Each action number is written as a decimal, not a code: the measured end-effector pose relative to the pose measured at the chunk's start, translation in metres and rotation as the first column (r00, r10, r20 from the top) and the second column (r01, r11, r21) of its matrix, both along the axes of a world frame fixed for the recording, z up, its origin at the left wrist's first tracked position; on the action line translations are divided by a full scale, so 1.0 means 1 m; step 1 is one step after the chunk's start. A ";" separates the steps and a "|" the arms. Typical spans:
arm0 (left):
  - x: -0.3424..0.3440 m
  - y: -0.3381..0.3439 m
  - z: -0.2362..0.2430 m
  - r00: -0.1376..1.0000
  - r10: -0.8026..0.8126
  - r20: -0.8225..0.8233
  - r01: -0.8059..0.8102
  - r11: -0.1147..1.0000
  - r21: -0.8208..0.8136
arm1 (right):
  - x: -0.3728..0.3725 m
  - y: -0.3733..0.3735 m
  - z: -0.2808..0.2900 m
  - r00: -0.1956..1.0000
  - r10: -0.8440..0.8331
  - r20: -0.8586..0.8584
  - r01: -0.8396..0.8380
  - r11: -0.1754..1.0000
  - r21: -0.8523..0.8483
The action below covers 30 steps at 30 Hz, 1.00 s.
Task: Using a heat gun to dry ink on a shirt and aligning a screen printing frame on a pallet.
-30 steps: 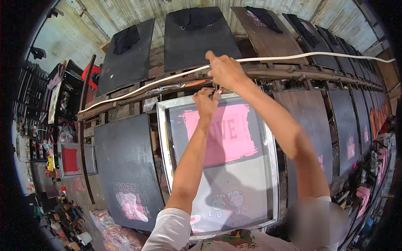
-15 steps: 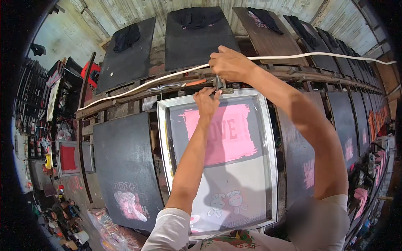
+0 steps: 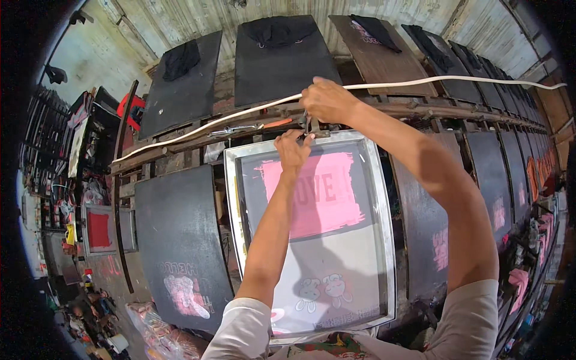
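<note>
A silkscreen frame [image 3: 386, 252] with a metal rim lies in front of me, its mesh carrying a pink patch with block letters and, lower down, two pale rabbit figures. At its far edge is a small metal bracket [image 3: 323, 133]. My left hand [image 3: 290, 152] is closed at the bracket's left side, thumb and fingers pinching a small part they mostly hide. Just above, my right hand [image 3: 329, 102] is closed round something at the top of a grey metal piece [image 3: 308, 122]; what it grips is hidden.
Left of my hands, an orange-handled tool [image 3: 277, 123] and a metal wrench [image 3: 227, 130] lie on the wooden rail. A white cable [image 3: 240, 114] crosses above it. Dark printing boards [image 3: 174, 222] flank the frame; others behind hold black garments [image 3: 279, 30]. A plastic bag [image 3: 159, 330] sits lower left.
My right hand has lowered slightly toward the bracket and turned a little. My left hand stays at the bracket. The whole view has shifted slightly.
</note>
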State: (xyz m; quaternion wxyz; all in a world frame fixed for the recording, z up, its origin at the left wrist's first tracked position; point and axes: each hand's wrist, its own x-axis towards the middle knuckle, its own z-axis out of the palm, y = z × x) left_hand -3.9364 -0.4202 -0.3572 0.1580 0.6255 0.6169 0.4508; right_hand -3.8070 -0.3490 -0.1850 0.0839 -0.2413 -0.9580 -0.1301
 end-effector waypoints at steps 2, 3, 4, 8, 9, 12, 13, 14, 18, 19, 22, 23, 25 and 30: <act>-0.001 0.000 -0.002 1.000 -0.014 -0.011 0.014 0.999 -0.047 | 0.005 -0.001 -0.009 1.000 0.016 -0.017 -0.017 0.999 -0.049; -0.001 0.001 -0.002 1.000 -0.018 -0.014 0.018 0.999 -0.044 | 0.007 -0.001 -0.012 0.999 0.033 -0.033 -0.036 0.994 -0.103; 0.000 0.000 -0.003 0.999 -0.036 -0.005 0.036 0.999 -0.031 | 0.012 0.000 -0.014 0.997 0.067 -0.031 -0.067 0.997 -0.032; -0.004 -0.001 0.009 0.995 -0.065 0.079 0.060 0.996 0.058 | 0.029 -0.016 0.007 0.993 0.073 -0.093 -0.069 0.996 0.049; -0.001 -0.002 0.014 0.978 -0.084 0.193 0.069 0.994 0.085 | 0.036 -0.018 0.006 0.998 0.021 -0.067 -0.019 1.000 0.023; 0.005 -0.008 0.024 0.999 -0.045 0.029 0.044 0.999 0.024 | 0.049 -0.025 0.002 0.998 -0.051 -0.048 0.052 0.998 0.025; 0.007 -0.009 0.026 0.998 -0.027 -0.055 0.026 1.000 -0.003 | 0.051 -0.025 -0.003 0.996 -0.073 -0.054 0.074 0.997 0.003; 0.012 -0.009 0.031 0.998 -0.028 -0.053 0.028 1.000 -0.002 | 0.054 -0.024 -0.007 0.994 -0.097 -0.058 0.096 0.995 -0.019; 0.041 -0.003 0.042 0.993 -0.062 -0.103 0.065 0.998 0.023 | 0.062 -0.018 -0.009 0.987 -0.123 -0.102 0.116 0.991 -0.070; 0.044 0.000 0.044 0.990 -0.073 -0.124 0.068 0.997 -0.042 | 0.063 -0.015 -0.010 0.984 -0.127 -0.123 0.115 0.988 -0.100; 0.047 0.004 0.038 0.987 -0.037 -0.156 0.042 0.999 0.030 | 0.062 -0.012 -0.011 0.987 -0.107 -0.116 0.097 0.991 -0.090; 0.045 0.005 0.037 0.991 -0.065 -0.119 0.064 0.998 -0.009 | 0.062 -0.012 -0.010 0.987 -0.109 -0.116 0.098 0.991 -0.091; 0.046 0.007 0.035 0.992 -0.092 -0.082 0.089 0.995 -0.047 | 0.064 -0.013 -0.009 0.991 -0.082 -0.107 0.078 0.996 -0.042; 0.050 0.012 0.033 0.987 -0.122 -0.104 0.126 0.992 0.027 | 0.067 -0.015 -0.009 0.988 -0.080 -0.132 0.070 0.995 -0.075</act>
